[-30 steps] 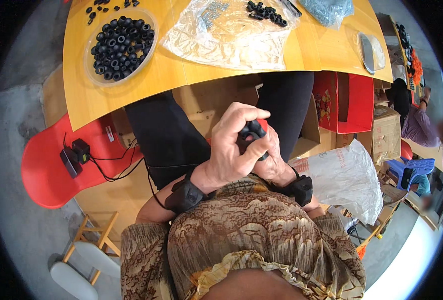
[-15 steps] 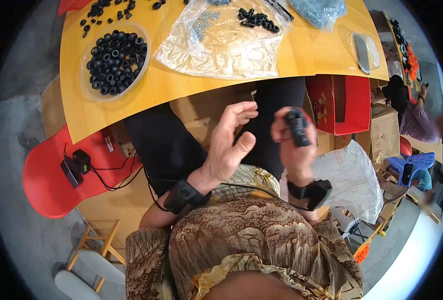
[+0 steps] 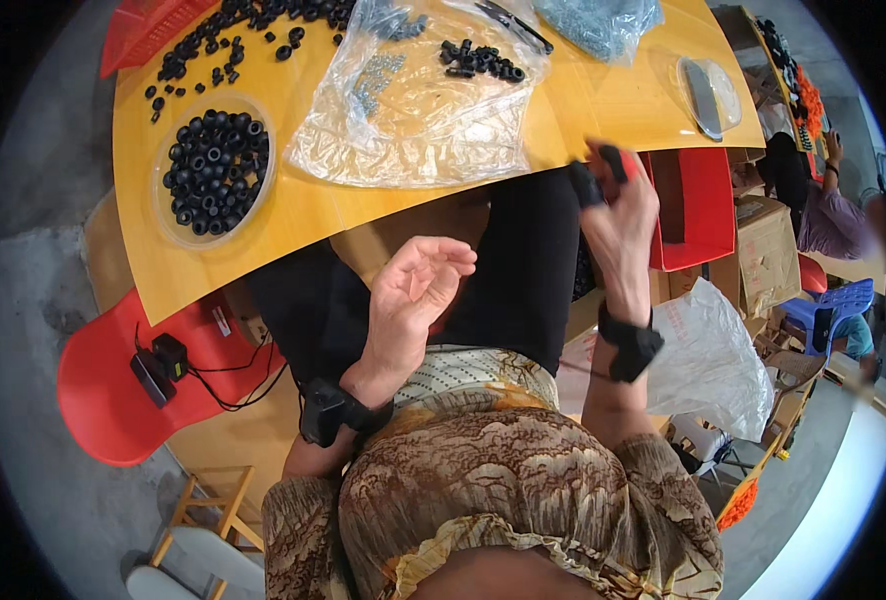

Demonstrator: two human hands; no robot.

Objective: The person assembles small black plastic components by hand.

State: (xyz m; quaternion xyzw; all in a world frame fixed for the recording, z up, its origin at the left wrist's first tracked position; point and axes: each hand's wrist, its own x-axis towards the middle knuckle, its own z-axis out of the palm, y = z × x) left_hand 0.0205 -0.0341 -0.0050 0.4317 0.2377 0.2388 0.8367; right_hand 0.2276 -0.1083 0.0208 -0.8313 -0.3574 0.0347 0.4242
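My right hand [image 3: 623, 220] is raised beyond my right knee, near the table's front edge. Its fingers are closed round a black cylindrical part [image 3: 587, 185], smeared by motion and partly hidden; its exact kind cannot be made out. Over my lap, my left hand [image 3: 410, 290] is half curled, palm showing, with nothing visible in it. A clear round tub [image 3: 265, 180] of small black bushings [image 3: 213, 160] stands at the table's left. A clear plastic bag [image 3: 408, 150] lies flat in the middle, bearing small metal pieces [image 3: 375, 82] and a cluster of black cylindrical parts [image 3: 481, 60].
Loose black pieces [image 3: 228, 45] scatter near a red basket [image 3: 148, 35]. Pliers [image 3: 515, 25] and a bluish bag [image 3: 603, 25] lie farther back; a clear lid [image 3: 708, 98] is at right. An open red box [image 3: 693, 210] stands below the table. A red chair [image 3: 113, 380] holds cabled devices.
My right hand has moved away from me, up and right toward the table edge, with the black part. My left hand has shifted left and a little nearer; the view has shifted slightly.
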